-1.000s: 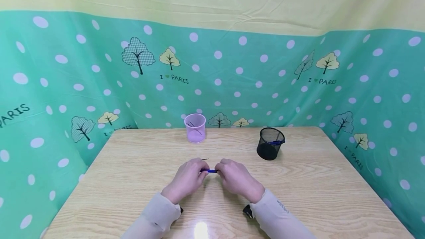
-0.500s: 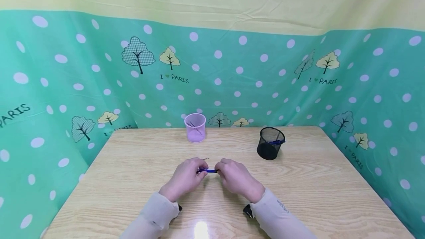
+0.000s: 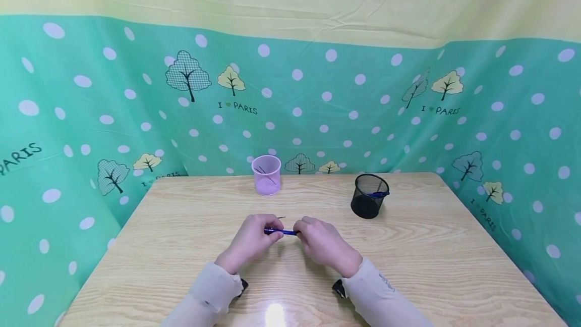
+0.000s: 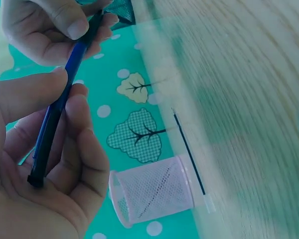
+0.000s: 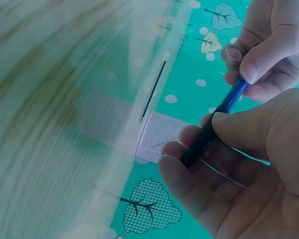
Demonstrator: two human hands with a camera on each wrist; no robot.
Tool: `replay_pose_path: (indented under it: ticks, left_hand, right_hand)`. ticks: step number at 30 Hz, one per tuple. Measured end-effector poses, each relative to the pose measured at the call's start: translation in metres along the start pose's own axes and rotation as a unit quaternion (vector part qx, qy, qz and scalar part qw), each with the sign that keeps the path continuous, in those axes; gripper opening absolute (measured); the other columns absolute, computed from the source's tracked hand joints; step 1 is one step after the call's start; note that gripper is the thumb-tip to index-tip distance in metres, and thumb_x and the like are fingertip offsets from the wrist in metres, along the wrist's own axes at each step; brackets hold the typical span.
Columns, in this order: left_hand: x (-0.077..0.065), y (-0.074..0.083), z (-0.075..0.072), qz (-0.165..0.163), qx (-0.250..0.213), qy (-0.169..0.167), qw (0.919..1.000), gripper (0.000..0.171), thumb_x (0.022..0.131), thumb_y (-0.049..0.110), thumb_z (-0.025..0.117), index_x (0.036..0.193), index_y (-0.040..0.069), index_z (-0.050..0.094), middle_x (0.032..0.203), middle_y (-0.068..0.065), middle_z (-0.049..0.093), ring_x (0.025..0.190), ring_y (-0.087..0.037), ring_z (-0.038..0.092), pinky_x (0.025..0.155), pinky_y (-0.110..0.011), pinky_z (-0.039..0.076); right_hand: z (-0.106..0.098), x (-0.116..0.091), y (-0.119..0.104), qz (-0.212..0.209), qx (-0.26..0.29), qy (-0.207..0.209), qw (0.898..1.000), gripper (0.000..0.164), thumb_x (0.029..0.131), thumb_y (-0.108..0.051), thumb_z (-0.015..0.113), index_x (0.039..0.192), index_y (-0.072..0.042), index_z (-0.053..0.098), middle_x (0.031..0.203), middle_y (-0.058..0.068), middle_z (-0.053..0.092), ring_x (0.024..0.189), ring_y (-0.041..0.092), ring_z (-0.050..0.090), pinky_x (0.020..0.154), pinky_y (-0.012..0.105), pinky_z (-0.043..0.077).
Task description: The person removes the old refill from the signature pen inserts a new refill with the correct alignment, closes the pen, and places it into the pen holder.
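A blue pen (image 3: pixel 289 232) lies sideways between my two hands, above the table. My left hand (image 3: pixel 253 240) pinches its barrel between thumb and fingers, and in the left wrist view the pen's dark blunt end (image 4: pixel 36 179) reaches to the palm. My right hand (image 3: pixel 323 242) grips the dark other end, pictured in the right wrist view as a black section (image 5: pixel 200 144) under the thumb. Just beyond the hands a thin dark pen refill (image 4: pixel 190 154) with a clear end rests on the table; the left hand partly hides it in the head view.
At the back of the wooden table (image 3: pixel 181 226) stands a lilac mesh pen holder (image 3: pixel 268 185) with thin dark sticks inside. Farther right is a black mesh pen holder (image 3: pixel 365 208) with a blue pen (image 3: pixel 378 195) in it. A green patterned curtain (image 3: pixel 317 135) hangs behind.
My left hand has shifted slightly left along the pen, so more of the pen's left end shows. The right hand stays in place.
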State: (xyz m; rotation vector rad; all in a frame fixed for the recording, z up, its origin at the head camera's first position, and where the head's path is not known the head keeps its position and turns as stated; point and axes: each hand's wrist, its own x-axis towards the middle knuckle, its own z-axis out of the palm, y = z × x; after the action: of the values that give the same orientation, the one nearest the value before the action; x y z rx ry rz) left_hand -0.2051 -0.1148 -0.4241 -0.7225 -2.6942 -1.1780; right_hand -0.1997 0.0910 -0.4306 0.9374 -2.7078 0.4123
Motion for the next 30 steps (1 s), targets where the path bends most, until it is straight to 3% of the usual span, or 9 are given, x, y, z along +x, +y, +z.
replay_pose_path:
  ticks: [6, 12, 20, 26, 30]
  left_hand:
    - [0.001, -0.0012, -0.0039, -0.036, -0.053, 0.002, 0.998, 0.008, 0.081, 0.011, 0.076, 0.087, 0.015, 0.071, 0.085, 0.009, 0.066, 0.078, -0.01, 0.059, 0.071, -0.028, 0.05]
    - [0.0026, -0.0018, -0.006, -0.08, -0.112, 0.009, 0.9904, 0.011, 0.079, 0.012, 0.077, 0.087, 0.015, 0.07, 0.086, 0.004, 0.066, 0.076, -0.013, 0.06, 0.066, -0.029, 0.051]
    - [0.0043, -0.0044, -0.0062, -0.113, -0.206, 0.02, 0.9719, 0.014, 0.077, 0.012, 0.079, 0.087, 0.01, 0.069, 0.08, -0.002, 0.068, 0.07, -0.017, 0.064, 0.062, -0.03, 0.051]
    - [0.0045, -0.0055, -0.0054, -0.134, -0.27, 0.034, 0.9528, 0.022, 0.077, 0.015, 0.08, 0.093, 0.004, 0.069, 0.082, -0.007, 0.069, 0.073, -0.021, 0.067, 0.069, -0.034, 0.054]
    - [0.0049, -0.0055, -0.0034, -0.131, -0.292, 0.051, 0.946, 0.022, 0.078, 0.014, 0.079, 0.094, 0.004, 0.069, 0.087, -0.008, 0.071, 0.078, -0.021, 0.068, 0.073, -0.034, 0.056]
  right_hand:
    - [-0.0014, 0.0003, -0.001, 0.008, 0.006, -0.009, 1.0, 0.008, 0.092, -0.01, 0.061, 0.097, -0.014, 0.066, 0.083, -0.007, 0.058, 0.073, 0.006, 0.054, 0.061, 0.024, 0.049]
    - [-0.0033, 0.001, -0.002, 0.017, 0.017, -0.02, 1.0, 0.008, 0.093, -0.012, 0.06, 0.099, -0.014, 0.064, 0.083, -0.008, 0.057, 0.071, 0.004, 0.051, 0.061, 0.023, 0.048]
    - [-0.0026, 0.001, -0.0017, 0.018, 0.027, -0.012, 0.999, 0.008, 0.094, -0.012, 0.059, 0.099, -0.014, 0.063, 0.081, -0.009, 0.054, 0.067, 0.005, 0.049, 0.06, 0.022, 0.047]
    - [-0.0034, 0.0008, -0.0021, 0.014, 0.034, 0.003, 0.999, 0.008, 0.094, -0.011, 0.057, 0.099, -0.014, 0.063, 0.083, -0.008, 0.055, 0.068, 0.006, 0.05, 0.059, 0.022, 0.047]
    - [-0.0043, 0.0009, -0.0023, 0.015, 0.038, 0.005, 0.999, 0.008, 0.095, -0.012, 0.056, 0.1, -0.014, 0.063, 0.084, -0.007, 0.056, 0.07, 0.005, 0.051, 0.06, 0.022, 0.047]
